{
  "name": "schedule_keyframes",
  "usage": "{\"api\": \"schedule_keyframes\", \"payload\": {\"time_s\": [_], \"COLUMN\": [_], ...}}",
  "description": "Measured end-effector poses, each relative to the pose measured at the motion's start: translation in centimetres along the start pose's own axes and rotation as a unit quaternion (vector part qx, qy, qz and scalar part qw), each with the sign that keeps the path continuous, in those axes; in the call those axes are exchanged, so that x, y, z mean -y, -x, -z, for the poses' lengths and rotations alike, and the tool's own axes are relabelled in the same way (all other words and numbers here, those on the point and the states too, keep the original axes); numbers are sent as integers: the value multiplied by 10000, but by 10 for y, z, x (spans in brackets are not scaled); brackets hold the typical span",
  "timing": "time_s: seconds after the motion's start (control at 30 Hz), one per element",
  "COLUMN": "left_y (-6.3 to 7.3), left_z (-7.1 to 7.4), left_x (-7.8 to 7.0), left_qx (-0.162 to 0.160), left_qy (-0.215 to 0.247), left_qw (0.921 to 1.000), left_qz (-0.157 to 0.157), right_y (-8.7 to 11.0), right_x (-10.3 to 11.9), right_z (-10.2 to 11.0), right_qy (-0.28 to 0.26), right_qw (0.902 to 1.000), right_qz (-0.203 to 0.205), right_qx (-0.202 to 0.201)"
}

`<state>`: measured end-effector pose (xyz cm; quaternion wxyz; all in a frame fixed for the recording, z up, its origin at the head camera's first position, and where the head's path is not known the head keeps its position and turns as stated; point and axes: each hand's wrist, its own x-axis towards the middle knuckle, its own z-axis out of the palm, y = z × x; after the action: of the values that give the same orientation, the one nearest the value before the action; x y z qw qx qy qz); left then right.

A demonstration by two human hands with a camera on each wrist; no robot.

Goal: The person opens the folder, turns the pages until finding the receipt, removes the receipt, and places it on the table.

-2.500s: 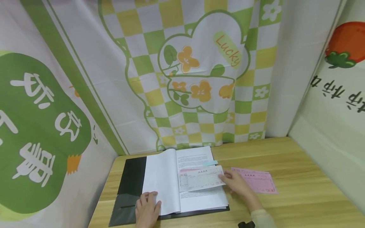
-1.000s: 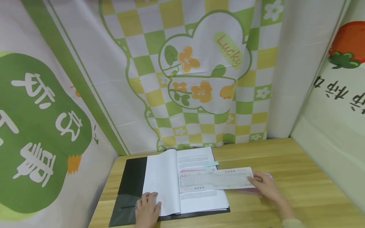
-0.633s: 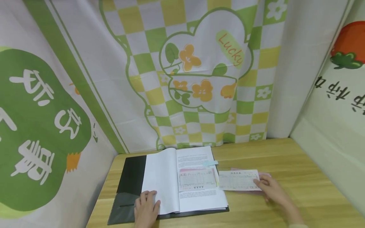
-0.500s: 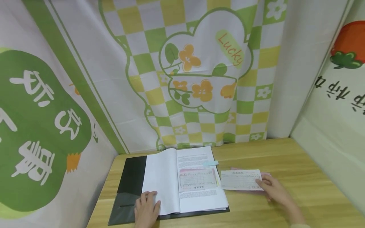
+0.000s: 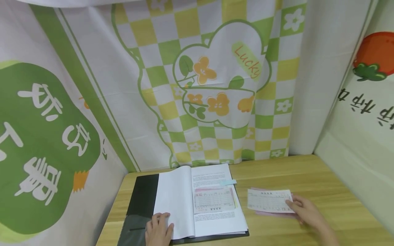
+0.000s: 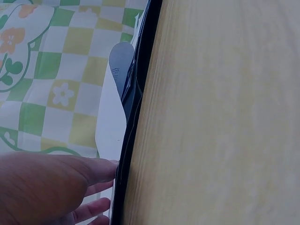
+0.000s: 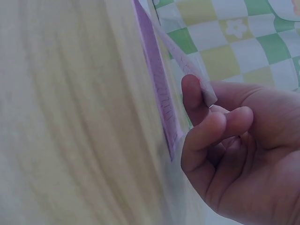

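My right hand pinches the right end of a white printed slip between thumb and fingers. The slip hangs over a pink slip on the table; in the right wrist view a gap shows between the held slip and the pink slip. My left hand rests with fingers spread on the left page of an open black folder. On the folder's right page lies another printed slip, with a pink edge showing behind it.
A light blue tab sticks out from the right page's edge. The wooden table meets a patterned curtain at the back, with fabric walls on both sides.
My right hand has drawn the white slip off the folder's right page, rightward to above the pink slip. A similar slip on the page is uncovered. My left hand stays on the page.
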<state>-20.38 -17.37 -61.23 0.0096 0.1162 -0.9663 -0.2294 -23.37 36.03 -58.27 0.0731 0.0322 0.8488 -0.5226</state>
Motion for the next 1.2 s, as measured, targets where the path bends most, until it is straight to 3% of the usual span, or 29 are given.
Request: {"api": "schedule_keyframes", "payload": {"time_s": [0.33,0.67,1.0,1.2], "left_y": [0,1,-1,0], "left_z": [0,1,1,1], "left_x": [0,-1,-1,-2], "left_qx": [6,49,83,55], "left_qy": [5,29,13,-15], "left_qw": [10000,10000,9999,10000], "left_qz": [16,49,59,65], "right_y": [-1,0,1,2], "right_x": [-12,-12,-13,-18], "right_z": [0,-2,-1,6], "right_qy": [181,409,258,685], "right_qw": [9997,9989,9996,9973], "right_qz": [-96,-209,-110,-141], "right_qx": [136,-89,-61,-217]}}
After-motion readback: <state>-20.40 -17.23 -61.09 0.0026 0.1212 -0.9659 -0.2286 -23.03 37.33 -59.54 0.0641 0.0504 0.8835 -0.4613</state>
